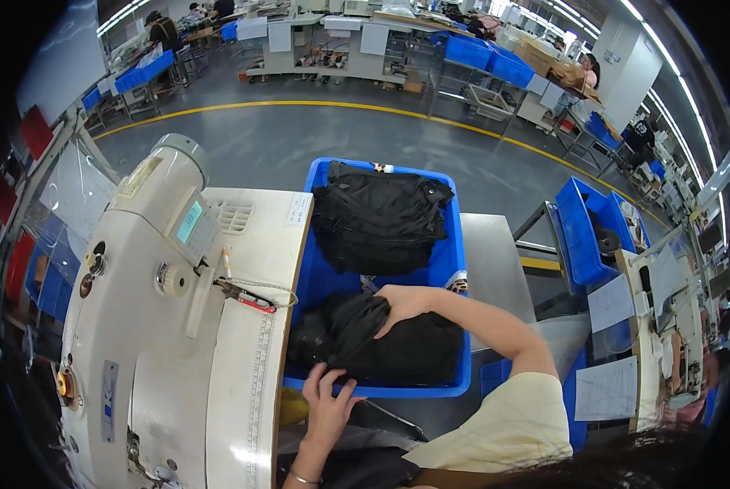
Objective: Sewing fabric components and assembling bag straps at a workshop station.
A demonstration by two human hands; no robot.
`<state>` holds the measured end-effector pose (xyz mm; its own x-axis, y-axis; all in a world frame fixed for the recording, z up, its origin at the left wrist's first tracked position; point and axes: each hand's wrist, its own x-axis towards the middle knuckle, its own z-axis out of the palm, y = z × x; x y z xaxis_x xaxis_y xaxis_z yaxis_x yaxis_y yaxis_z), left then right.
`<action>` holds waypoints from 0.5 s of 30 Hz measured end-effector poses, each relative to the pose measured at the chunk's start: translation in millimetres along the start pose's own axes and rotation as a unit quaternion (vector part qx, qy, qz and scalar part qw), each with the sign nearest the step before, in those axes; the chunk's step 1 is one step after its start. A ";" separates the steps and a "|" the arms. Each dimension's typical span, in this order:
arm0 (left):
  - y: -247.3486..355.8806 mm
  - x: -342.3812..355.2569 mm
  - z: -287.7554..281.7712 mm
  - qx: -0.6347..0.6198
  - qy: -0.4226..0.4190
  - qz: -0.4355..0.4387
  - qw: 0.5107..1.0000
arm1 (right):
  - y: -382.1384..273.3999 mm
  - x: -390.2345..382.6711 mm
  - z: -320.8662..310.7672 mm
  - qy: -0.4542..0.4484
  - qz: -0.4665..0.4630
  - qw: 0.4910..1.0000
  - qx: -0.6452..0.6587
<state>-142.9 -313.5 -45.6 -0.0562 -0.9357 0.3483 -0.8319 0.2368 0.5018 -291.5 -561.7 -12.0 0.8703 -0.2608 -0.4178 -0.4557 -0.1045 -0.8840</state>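
A blue plastic bin (455, 269) stands between the white sewing machine (137, 326) on the person's left and a grey metal desk (495, 253) on the right. Inside it lie two heaps of black fabric: the far bundle (377, 224) fills the back half, and the near bundle (381, 342) lies against the front wall.

The right hand (402, 303) reaches across from the right, its forearm bare below a pale yellow sleeve, and rests palm down on top of the near bundle, with the fingers curled into the cloth so that a fold is gathered under them. The left hand (328, 399) comes up from the lower edge at the bin's front rim, fingers spread and bent over the edge, with the fingertips touching the lower edge of the same black bundle; a thin bracelet circles the wrist.

On the sewing machine head sits a small greenish display (190, 222), with a pale rectangular label (140, 178) above it and a white rectangular sticker (297, 209) on the flat bed near the bin. A printed ruler strip (259, 383) runs along the bed's edge, and red-handled snips (247, 297) lie just beside it.

To the right, white paper sheets (608, 387) hang by another blue bin (585, 236). A yellow line (300, 104) curves over the grey floor.
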 end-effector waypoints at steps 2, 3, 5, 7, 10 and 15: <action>9.2 0.7 -3.0 0.060 0.074 -0.031 0.995 | -12.1 -30.2 -15.0 0.082 -0.026 0.996 0.033; 7.2 -3.4 0.5 0.076 0.047 -0.015 0.996 | -20.7 -46.1 -22.7 0.117 -0.039 0.990 0.064; 9.1 -1.8 -5.4 0.006 0.041 -0.035 0.999 | -85.1 -83.5 -16.0 0.278 0.021 0.950 0.141; 13.3 4.9 -1.2 -0.042 0.029 -0.031 0.998 | -43.8 -99.1 -36.6 0.391 -0.013 0.901 0.189; 13.6 12.3 -1.4 0.011 -0.004 -0.033 0.999 | -79.8 -101.1 -46.5 0.409 -0.141 0.835 0.341; 13.2 10.1 1.3 0.002 0.009 -0.039 0.999 | -105.8 -42.5 -87.0 0.450 -0.335 0.641 0.524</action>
<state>-155.1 -320.2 -36.5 0.0191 -0.9461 0.3232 -0.8353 0.1625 0.5252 -296.6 -623.0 117.6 0.1295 -0.9916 0.0013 0.7501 0.0971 -0.6542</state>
